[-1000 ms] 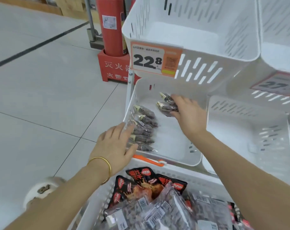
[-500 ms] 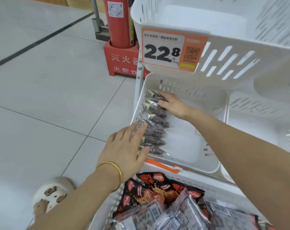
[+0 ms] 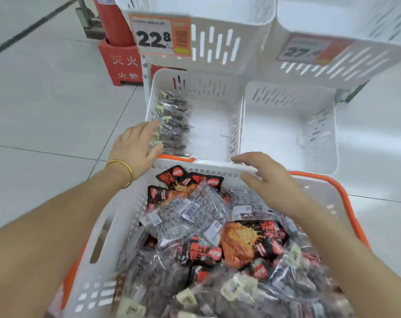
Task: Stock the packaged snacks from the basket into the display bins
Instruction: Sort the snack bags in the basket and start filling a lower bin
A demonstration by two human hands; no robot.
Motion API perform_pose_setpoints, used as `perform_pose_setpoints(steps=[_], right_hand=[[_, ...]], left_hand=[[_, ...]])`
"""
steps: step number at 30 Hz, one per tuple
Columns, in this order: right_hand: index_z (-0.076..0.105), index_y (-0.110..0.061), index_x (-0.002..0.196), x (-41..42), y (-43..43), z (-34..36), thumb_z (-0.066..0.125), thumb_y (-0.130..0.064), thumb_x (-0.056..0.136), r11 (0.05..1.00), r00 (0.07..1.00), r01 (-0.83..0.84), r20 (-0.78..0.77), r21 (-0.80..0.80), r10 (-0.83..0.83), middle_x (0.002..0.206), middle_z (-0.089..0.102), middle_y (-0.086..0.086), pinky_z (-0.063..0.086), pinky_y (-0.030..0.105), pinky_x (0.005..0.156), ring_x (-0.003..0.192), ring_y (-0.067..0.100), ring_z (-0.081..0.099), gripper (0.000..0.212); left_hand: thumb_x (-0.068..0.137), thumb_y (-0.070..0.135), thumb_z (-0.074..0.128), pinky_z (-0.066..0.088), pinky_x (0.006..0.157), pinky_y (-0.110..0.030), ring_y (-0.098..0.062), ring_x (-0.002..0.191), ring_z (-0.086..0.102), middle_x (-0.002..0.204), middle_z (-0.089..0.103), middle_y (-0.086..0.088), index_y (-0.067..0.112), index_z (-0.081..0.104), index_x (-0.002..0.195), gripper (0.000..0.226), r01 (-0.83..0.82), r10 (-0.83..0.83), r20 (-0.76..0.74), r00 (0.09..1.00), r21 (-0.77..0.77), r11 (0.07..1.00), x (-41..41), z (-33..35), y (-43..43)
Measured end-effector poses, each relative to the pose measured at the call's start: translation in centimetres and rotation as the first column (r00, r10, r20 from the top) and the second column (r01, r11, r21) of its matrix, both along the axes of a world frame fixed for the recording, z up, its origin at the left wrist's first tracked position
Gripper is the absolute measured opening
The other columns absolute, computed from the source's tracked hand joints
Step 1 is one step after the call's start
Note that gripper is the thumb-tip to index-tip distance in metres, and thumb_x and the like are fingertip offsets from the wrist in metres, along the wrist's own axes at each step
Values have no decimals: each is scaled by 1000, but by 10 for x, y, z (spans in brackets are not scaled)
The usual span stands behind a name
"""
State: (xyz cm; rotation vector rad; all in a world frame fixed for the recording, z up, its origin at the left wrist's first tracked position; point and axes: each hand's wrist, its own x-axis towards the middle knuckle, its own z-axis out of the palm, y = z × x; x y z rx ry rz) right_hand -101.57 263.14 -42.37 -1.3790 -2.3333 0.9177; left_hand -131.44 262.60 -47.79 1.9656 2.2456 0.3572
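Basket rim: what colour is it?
The rim is orange, on a white basket; the head view shows it best.

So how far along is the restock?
Early. Done: one row of snack packs lines the left wall of the lower-left bin. In hand: nothing gripped; the left hand presses against that row, the right hand hovers open over the basket's far rim. Left: the basket is heaped with bagged snacks, and the lower-right bin holds none.
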Motion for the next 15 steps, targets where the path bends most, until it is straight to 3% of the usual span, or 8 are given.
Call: perform_pose_setpoints(steps=[3, 6, 8, 10, 13, 15], right_hand=[[55, -18, 128, 26, -12, -9, 52, -10, 94, 998, 984, 47, 176, -36, -40, 132, 53, -2, 35, 22, 96, 119, 15, 49, 35], [43, -19, 139, 33, -21, -28, 61, -28, 91, 1000, 927, -2, 374, -30, 13, 145, 42, 2, 33, 33, 107, 132, 21, 39, 52], [27, -23, 147, 32, -31, -44, 62, -42, 87, 996, 885, -62, 458, -70, 87, 155, 23, 1, 27, 41, 113, 142, 24, 22, 72], [19, -28, 149, 32, -39, -59, 60, -46, 87, 998, 866, -47, 496, -52, 67, 157, 18, -2, 29, 45, 112, 143, 24, 15, 76], [35, -31, 143, 33, -41, -69, 57, -36, 92, 992, 873, -38, 486, 118, -25, 147, 41, -3, 41, 42, 102, 134, 24, 34, 56], [49, -30, 134, 33, -38, -62, 54, -34, 94, 984, 917, 21, 388, 179, -91, 133, 57, -3, 47, 36, 90, 121, 23, 49, 41]], left_hand=[[85, 48, 27, 27, 107, -43, -30, 131, 30, 147, 34, -9, 21, 25, 147, 67, 43, -45, 31, 998, 67, 997, 20, 22, -17], [88, 45, 31, 25, 109, -39, -28, 133, 29, 147, 35, -7, 16, 34, 143, 61, 164, -168, 47, 985, 73, 984, 49, 37, -38], [95, 35, 41, 26, 107, -34, -26, 130, 32, 143, 41, -6, 17, 36, 141, 50, 231, -231, 63, 971, 10, 973, 68, 33, -52], [95, 30, 47, 32, 102, -37, -27, 126, 36, 136, 48, -5, 20, 34, 142, 50, 232, -226, 62, 972, -144, 962, 87, 23, -67], [95, 36, 45, 40, 97, -41, -29, 122, 38, 128, 52, -8, 25, 24, 145, 55, 145, -141, 37, 989, -366, 919, 104, 6, -85], [95, 37, 46, 39, 98, -43, -30, 121, 39, 127, 51, -11, 26, 20, 147, 59, 109, -103, 37, 994, -407, 907, 108, -1, -88]])
